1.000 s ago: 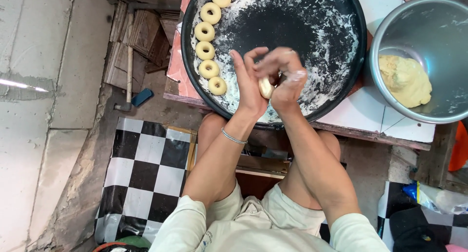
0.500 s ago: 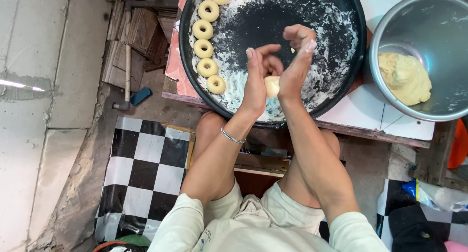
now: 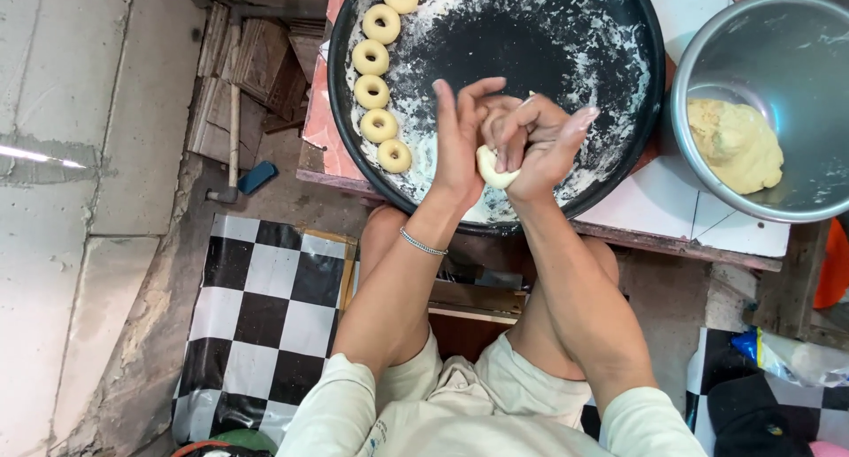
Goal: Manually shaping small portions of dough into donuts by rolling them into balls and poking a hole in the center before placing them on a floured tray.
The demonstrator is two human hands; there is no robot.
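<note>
While the left hand (image 3: 460,143) stands flat and upright against it, the pale dough lump (image 3: 492,169) sits pinched between both palms above the floured black tray (image 3: 566,59), the right hand (image 3: 539,143) curling over its top.

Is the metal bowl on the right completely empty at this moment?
No, the metal bowl holds a lump of yellow dough.

One head-worn camera looks straight down, close above the round black floured tray (image 3: 619,33) filling the frame's upper middle.
</note>
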